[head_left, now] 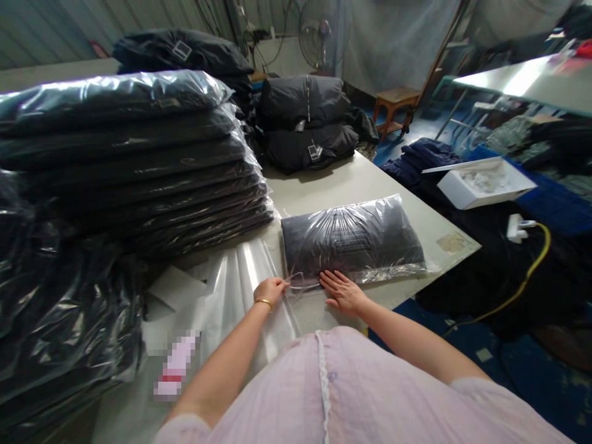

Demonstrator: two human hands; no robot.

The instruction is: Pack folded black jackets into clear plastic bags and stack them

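A dark folded garment inside a clear plastic bag (354,239) lies on the grey table (351,182) in front of me. My right hand (343,291) rests flat, fingers spread, on the bag's near open edge. My left hand (269,290), with a gold bangle on the wrist, pinches the bag's clear flap at its near left corner. Just left of that hand lies a pile of empty clear plastic bags (243,283).
A tall stack of bagged dark garments (134,160) fills the table's left side, with more bagged ones (55,308) nearer. Unbagged dark garments (308,120) are piled at the far end. To the right are a white box (483,182), a yellow cable (531,271) and a wooden stool (395,102).
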